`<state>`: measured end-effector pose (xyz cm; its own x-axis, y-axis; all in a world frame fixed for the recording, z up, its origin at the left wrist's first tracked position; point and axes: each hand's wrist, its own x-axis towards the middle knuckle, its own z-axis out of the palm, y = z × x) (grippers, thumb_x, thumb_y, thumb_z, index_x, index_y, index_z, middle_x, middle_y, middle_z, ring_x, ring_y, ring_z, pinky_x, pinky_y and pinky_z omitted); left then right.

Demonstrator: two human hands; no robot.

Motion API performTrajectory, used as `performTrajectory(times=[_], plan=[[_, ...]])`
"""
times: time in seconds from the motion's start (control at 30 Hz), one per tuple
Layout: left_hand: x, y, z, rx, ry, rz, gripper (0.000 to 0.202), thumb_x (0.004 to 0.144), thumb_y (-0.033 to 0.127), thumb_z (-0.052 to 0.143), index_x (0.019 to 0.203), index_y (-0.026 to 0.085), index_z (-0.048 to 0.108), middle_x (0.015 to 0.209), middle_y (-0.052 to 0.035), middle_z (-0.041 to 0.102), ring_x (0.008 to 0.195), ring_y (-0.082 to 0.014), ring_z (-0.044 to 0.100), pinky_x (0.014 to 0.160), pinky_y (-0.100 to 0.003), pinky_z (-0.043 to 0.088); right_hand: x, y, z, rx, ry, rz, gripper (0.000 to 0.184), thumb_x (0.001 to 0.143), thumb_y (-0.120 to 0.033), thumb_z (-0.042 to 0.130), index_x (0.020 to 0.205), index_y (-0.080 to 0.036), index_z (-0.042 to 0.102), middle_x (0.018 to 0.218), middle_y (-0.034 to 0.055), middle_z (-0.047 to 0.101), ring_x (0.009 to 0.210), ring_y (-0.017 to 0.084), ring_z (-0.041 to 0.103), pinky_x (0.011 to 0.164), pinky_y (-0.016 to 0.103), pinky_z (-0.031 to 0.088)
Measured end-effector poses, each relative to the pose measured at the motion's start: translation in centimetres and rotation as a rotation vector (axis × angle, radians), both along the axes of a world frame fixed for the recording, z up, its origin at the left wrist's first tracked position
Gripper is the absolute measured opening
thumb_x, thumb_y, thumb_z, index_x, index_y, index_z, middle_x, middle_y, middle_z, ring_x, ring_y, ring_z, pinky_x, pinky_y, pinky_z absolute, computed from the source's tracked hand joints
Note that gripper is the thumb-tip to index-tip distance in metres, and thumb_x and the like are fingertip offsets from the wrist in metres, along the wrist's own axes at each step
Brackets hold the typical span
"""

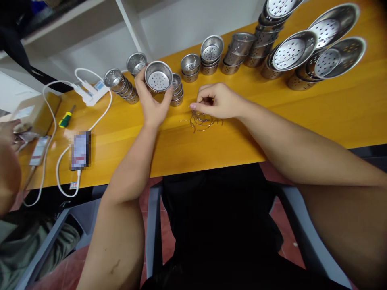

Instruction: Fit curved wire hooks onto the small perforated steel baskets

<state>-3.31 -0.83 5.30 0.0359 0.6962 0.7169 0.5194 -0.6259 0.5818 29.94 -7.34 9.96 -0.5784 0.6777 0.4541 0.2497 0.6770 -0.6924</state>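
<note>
My left hand point(152, 102) grips a perforated metal cup point(159, 77) by its sides, thumb and fingers around it, with its open top tilted toward me. This cup is raised over the table in front of other cups. To the right, my right hand point(216, 100) is closed in a pinch just above a loose pile of thin curved wires point(204, 121). Whether a wire is between those fingertips is too small to tell. Close behind my left hand stands a short stack of perforated cups point(177, 94), partly hidden by the held cup.
Stacks of perforated cups point(211, 50) line the back of the yellow wooden table point(187, 151), with leaning tall stacks point(296, 52) at right. On the left are a power strip point(95, 93), cables, a screwdriver point(65, 119), a phone point(80, 151), a cardboard box point(39, 112) and another person's arm point(7, 169).
</note>
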Motion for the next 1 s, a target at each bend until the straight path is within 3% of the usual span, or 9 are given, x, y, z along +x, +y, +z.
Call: performTrajectory(times=[0.1,0.27,0.43,0.57,0.77,1.0], plan=[[-0.6,1.2,-1.2,-0.041,0.008,-0.069,0.127,0.102,0.115,0.072,0.200,0.047,0.029,0.205,-0.0151,0.049,0.201,-0.0490,0.042,0.168,-0.075,0.038,0.0,0.5,-0.6,-0.001,-0.008,-0.006,0.071,0.114,-0.094,0.085,0.088,-0.030,0.070,0.087,0.0041,0.067,0.081,0.027,0.057,0.079,0.046,0.052],[-0.4,3.8,-3.7,-0.070,0.069,-0.095,0.118,0.110,0.113,0.056,0.204,0.051,0.021,0.203,-0.0136,0.056,0.195,-0.0403,0.055,0.167,-0.070,0.043,0.1,0.9,-0.6,0.009,-0.012,-0.017,0.075,0.113,-0.100,0.082,0.089,-0.029,0.073,0.086,0.0044,0.069,0.080,0.027,0.059,0.077,0.047,0.049],[0.5,5.5,-5.4,-0.159,0.043,-0.128,0.120,0.105,0.117,0.062,0.200,0.049,0.032,0.195,-0.0154,0.063,0.185,-0.0426,0.065,0.163,-0.075,0.046,0.1,0.8,-0.7,-0.004,-0.052,0.003,0.073,0.113,-0.097,0.084,0.091,-0.028,0.075,0.086,0.0044,0.073,0.080,0.027,0.063,0.076,0.047,0.051],[0.7,5.2,-5.2,-0.179,0.014,-0.137,0.127,0.099,0.122,0.062,0.196,0.046,0.037,0.187,-0.0178,0.068,0.178,-0.0446,0.070,0.160,-0.075,0.050,0.3,0.8,-0.4,-0.034,-0.115,0.050,0.065,0.113,-0.089,0.087,0.091,-0.028,0.077,0.087,0.0050,0.077,0.080,0.026,0.065,0.075,0.045,0.052],[0.9,3.5,-3.5,-0.201,0.067,-0.155,0.126,0.098,0.125,0.060,0.191,0.042,0.045,0.183,-0.0175,0.073,0.173,-0.0446,0.075,0.152,-0.075,0.058,0.7,0.8,-0.3,-0.119,-0.231,0.105,0.053,0.110,-0.079,0.093,0.097,-0.029,0.084,0.085,0.0042,0.082,0.075,0.026,0.069,0.072,0.044,0.053],[0.6,4.1,-3.2,-0.225,0.046,-0.095,0.125,0.092,0.130,0.060,0.174,0.036,0.059,0.171,-0.0128,0.084,0.168,-0.0389,0.078,0.150,-0.072,0.061,1.5,2.4,-1.7,-0.107,-0.114,-0.024,0.064,0.111,-0.089,0.091,0.104,-0.027,0.082,0.080,0.0012,0.075,0.084,0.026,0.064,0.084,0.045,0.053]])
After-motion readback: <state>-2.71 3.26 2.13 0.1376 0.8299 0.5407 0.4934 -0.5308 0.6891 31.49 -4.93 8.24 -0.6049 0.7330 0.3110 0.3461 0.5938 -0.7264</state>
